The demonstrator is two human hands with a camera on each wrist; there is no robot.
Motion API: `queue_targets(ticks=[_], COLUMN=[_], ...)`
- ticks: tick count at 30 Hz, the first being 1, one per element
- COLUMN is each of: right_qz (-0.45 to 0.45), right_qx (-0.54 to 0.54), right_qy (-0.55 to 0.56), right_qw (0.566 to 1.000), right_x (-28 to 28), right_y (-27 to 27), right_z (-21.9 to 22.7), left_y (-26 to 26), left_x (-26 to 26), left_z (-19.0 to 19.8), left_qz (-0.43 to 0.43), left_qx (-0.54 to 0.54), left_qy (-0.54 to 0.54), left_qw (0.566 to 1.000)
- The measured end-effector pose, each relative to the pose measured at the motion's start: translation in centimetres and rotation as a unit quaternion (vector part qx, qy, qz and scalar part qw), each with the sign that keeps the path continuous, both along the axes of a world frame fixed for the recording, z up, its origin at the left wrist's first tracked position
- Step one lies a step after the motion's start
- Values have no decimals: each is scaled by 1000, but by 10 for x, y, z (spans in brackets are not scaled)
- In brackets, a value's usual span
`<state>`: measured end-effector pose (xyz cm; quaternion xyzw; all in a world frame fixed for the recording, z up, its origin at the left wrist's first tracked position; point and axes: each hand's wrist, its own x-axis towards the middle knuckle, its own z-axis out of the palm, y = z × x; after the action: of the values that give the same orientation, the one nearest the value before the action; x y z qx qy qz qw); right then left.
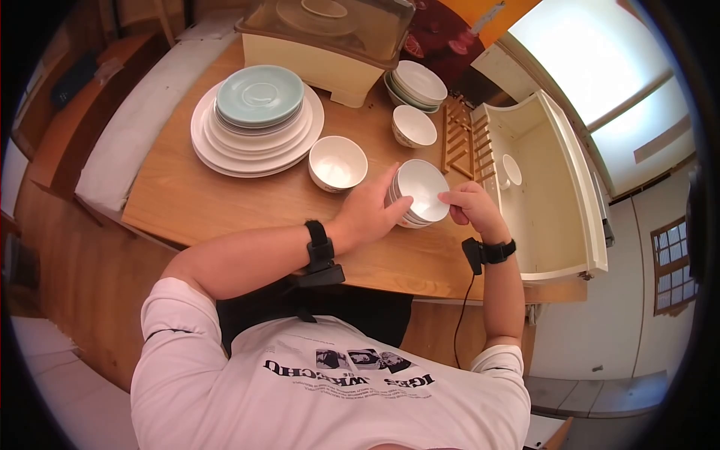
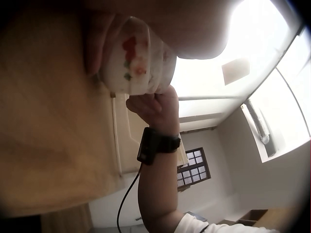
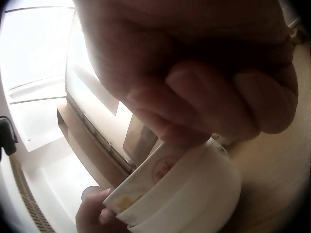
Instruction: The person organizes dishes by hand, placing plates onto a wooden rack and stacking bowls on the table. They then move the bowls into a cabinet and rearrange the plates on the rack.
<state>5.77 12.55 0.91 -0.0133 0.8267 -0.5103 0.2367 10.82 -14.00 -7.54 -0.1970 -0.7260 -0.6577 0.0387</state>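
A short stack of white bowls (image 1: pixel 421 187) stands near the front of the table, tilted toward me. My left hand (image 1: pixel 366 216) grips its left side, thumb at the rim and fingers around the outside. From the right, my right hand (image 1: pixel 477 208) pinches the rim of the top bowl between thumb and forefinger, its other fingers curled in. Red and green floral prints show on the stacked bowls (image 2: pixel 133 65) in the left wrist view. In the right wrist view the nested rims of the bowls (image 3: pixel 189 189) sit slightly apart below my right hand (image 3: pixel 209 92).
A single white bowl (image 1: pixel 337 161) stands left of the stack, another bowl (image 1: pixel 414 126) behind it. Plates (image 1: pixel 261 94) are piled at left. A lidded cream box (image 1: pixel 307 67) and more bowls (image 1: pixel 420 81) stand behind. At right are a wooden rack (image 1: pixel 459 142) and cream bin (image 1: pixel 544 232) holding a cup (image 1: pixel 510 171).
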Motion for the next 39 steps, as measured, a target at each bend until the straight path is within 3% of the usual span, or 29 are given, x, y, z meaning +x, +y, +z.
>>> queue_targets(ticks=[7, 10, 13, 16, 20, 26, 29, 33, 39], right_qz=[-20, 17, -40, -133, -101, -151, -173, -159, -65], right_qx=[-30, -25, -35, -42, -121, -89, -53, -120, -81], right_qy=[-5, -24, 19, -10, -26, -5, -18, -27, 6], right_qw=[999, 999, 998, 990, 987, 985, 983, 980, 995], right_x=[-10, -22, -44, -68, -111, -139, -111, -86, -32], right_y=[-5, -3, -5, -21, -17, -16, -22, -10, 2], right_z=[-17, -18, -24, -34, -63, -82, -44, -6, 30], left_y=[2, 1, 0, 0, -2, -1, 0, 0, 0], left_x=[2, 2, 0, 2, 3, 2, 1, 3, 2], left_z=[-3, -2, -2, 2, 7, 4, 1, 2, 3], left_qz=[33, 40, 36, 39, 21, 38, 38, 51, 40], left_qx=[-48, -58, -54, -37, -32, -54, -60, -69, -75], left_qy=[87, 97, 77, 63, 58, 70, 68, 87, 75], left_qw=[995, 993, 995, 997, 998, 995, 995, 993, 994])
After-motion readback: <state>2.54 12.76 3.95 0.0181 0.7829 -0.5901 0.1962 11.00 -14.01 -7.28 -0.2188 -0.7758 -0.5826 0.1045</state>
